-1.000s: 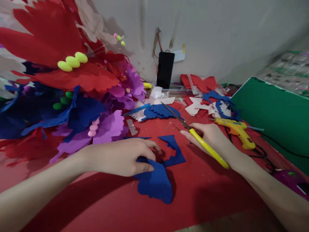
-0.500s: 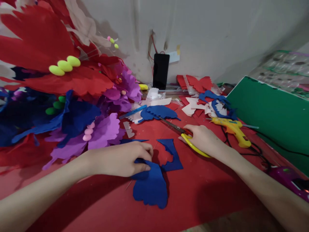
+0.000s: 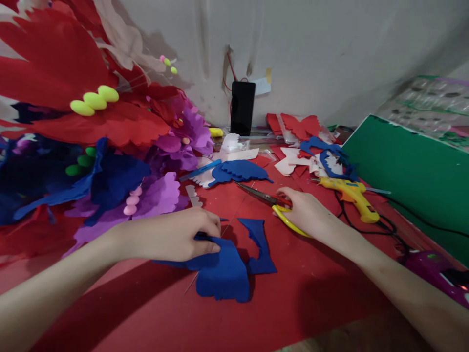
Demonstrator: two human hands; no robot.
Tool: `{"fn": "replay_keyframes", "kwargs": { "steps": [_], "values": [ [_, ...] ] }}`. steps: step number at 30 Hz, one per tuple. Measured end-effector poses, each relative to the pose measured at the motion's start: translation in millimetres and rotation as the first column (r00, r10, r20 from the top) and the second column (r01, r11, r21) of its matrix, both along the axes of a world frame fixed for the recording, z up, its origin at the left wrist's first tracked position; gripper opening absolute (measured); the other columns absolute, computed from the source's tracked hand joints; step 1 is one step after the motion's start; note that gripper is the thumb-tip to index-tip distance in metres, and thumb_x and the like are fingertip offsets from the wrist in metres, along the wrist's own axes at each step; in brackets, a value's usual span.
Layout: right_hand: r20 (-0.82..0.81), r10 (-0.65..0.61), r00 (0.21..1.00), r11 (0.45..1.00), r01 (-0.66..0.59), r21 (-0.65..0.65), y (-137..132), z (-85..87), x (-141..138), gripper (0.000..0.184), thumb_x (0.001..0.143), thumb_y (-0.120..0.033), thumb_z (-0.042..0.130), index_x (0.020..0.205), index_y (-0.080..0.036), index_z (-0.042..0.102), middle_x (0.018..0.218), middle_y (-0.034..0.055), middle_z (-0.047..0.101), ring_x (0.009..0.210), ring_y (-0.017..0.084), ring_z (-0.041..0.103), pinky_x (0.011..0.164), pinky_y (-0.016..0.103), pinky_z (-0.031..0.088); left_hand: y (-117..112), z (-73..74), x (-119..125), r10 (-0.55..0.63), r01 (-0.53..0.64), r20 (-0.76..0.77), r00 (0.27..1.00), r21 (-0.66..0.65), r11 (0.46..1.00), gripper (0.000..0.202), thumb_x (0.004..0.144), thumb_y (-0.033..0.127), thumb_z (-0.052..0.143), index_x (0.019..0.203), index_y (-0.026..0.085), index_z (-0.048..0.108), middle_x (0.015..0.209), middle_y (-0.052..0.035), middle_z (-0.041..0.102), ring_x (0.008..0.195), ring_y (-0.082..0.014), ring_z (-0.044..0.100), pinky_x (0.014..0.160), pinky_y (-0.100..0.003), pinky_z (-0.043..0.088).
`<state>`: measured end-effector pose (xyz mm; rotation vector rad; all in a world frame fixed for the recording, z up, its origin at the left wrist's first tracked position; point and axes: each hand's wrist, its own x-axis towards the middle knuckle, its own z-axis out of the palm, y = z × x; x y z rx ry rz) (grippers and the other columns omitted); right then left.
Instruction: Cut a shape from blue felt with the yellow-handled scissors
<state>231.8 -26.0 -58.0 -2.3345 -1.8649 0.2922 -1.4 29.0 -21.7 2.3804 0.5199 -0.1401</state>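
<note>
Pinched between the fingers and thumb of my left hand (image 3: 190, 234) is a blue felt-like cutout (image 3: 223, 271) with a scalloped lower edge, low over the red tabletop (image 3: 293, 283). Just right of it lies a curved blue offcut (image 3: 261, 244). My right hand (image 3: 298, 208) is closed round the yellow handles of a pair of scissors (image 3: 262, 194), its blades pointing up and left. Close to the blade tips rest stacked blue wing-shaped pieces (image 3: 240, 171). A thin wire (image 3: 230, 222) runs across the table and passes beneath the held cutout.
Large red, blue and purple butterflies (image 3: 110, 117) crowd the left side. A yellow glue gun (image 3: 350, 193) with a black cord lies at right, before a green panel (image 3: 406, 190). A phone (image 3: 242, 107) leans on the wall. Red, white and blue scraps (image 3: 318, 159) lie at the back.
My left hand has shifted slightly left with the blue cutout, whose lower part now looks more folded. The offcut has moved slightly down. The scissors have come slightly left, away from the stacked blue pieces.
</note>
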Motion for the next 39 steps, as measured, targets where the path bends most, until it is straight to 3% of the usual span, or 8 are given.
{"fn": "replay_keyframes", "kwargs": {
  "steps": [5,12,15,18,21,29,35,39],
  "values": [
    [-0.102,0.100,0.990,0.995,-0.100,0.009,1.1,-1.4,0.8,0.028,0.072,-0.017,0.054,0.100,-0.013,0.058,0.096,0.0106,0.064,0.088,0.024,0.059,0.074,0.031,0.043,2.9,23.9,-1.8,0.176,-0.118,0.137,0.975,-0.350,0.929,0.021,0.077,0.024,0.052,0.061,0.014,0.062,0.070,0.0015,0.054,0.061,-0.0080,0.049,0.054,-0.015,0.039],
    [-0.262,0.352,0.899,0.925,-0.292,0.242,-11.5,13.8,-6.3,0.027,0.073,-0.017,0.050,0.099,-0.015,0.057,0.107,0.0093,0.058,0.100,0.022,0.054,0.091,0.038,0.042,1.2,17.5,3.6,0.694,-0.260,0.101,0.713,-0.881,0.395,0.010,0.070,0.013,0.052,0.063,0.011,0.059,0.050,0.0071,0.060,0.047,-0.0027,0.051,0.049,-0.011,0.035],
    [-0.628,0.501,0.595,0.865,-0.372,0.337,-21.7,24.5,-10.2,0.039,0.073,-0.013,0.046,0.112,-0.018,0.049,0.115,0.0061,0.055,0.105,0.016,0.054,0.096,0.030,0.041,0.3,14.6,8.9,0.727,-0.258,0.069,0.683,-0.909,0.329,0.012,0.075,0.011,0.047,0.067,0.011,0.057,0.052,0.0071,0.062,0.042,-0.0013,0.051,0.047,-0.011,0.035],
    [-0.880,0.398,0.258,0.899,-0.298,0.320,-26.9,26.0,-12.9,0.044,0.077,-0.013,0.050,0.118,-0.025,0.043,0.124,0.0003,0.051,0.114,0.009,0.048,0.097,0.022,0.040,-1.8,14.5,12.7,0.744,-0.250,0.040,0.667,-0.928,0.275,0.015,0.077,0.008,0.046,0.069,0.011,0.058,0.051,0.0075,0.062,0.044,-0.0011,0.053,0.047,-0.010,0.035],
    [-0.941,0.319,0.109,0.942,-0.144,0.303,-26.6,23.5,-17.1,0.028,0.080,-0.023,0.055,0.108,-0.026,0.051,0.114,-0.0021,0.058,0.110,0.009,0.052,0.095,0.022,0.041,-5.7,12.1,14.9,0.743,-0.236,0.014,0.670,-0.944,0.230,0.017,0.079,0.008,0.045,0.071,0.012,0.060,0.054,0.0077,0.064,0.048,-0.0016,0.056,0.049,-0.010,0.038],
    [-0.954,0.295,0.055,0.955,-0.045,0.293,-27.5,30.3,-26.3,0.022,0.078,-0.036,0.052,0.090,-0.019,0.061,0.100,0.0022,0.064,0.098,0.016,0.059,0.091,0.029,0.045,-13.2,-9.9,20.1,0.702,-0.131,0.028,0.711,-0.977,0.171,0.014,0.075,0.017,0.053,0.075,0.012,0.066,0.065,0.0024,0.070,0.053,-0.0064,0.061,0.051,-0.013,0.044],
    [-0.692,0.527,0.493,0.828,-0.115,0.548,-26.9,0.8,-39.7,0.022,0.082,-0.011,0.038,0.085,-0.017,0.060,0.087,0.0030,0.065,0.083,0.013,0.062,0.079,0.024,0.050,-19.9,-13.2,25.4,0.753,-0.015,0.124,0.646,-0.984,0.176,0.015,0.057,0.023,0.072,0.067,0.013,0.068,0.058,0.0017,0.067,0.047,-0.0080,0.059,0.047,-0.014,0.046],
    [-0.630,0.631,0.452,0.772,-0.288,0.567,-35.7,-7.1,-45.9,0.034,0.077,-0.010,0.042,0.108,-0.016,0.054,0.115,0.0077,0.056,0.109,0.017,0.051,0.097,0.029,0.039,-33.0,-8.2,27.4,0.809,0.063,0.196,0.554,-0.979,0.194,0.015,0.056,0.027,0.076,0.062,0.017,0.068,0.050,0.0064,0.062,0.045,-0.0052,0.056,0.050,-0.012,0.047]
  ]
}}
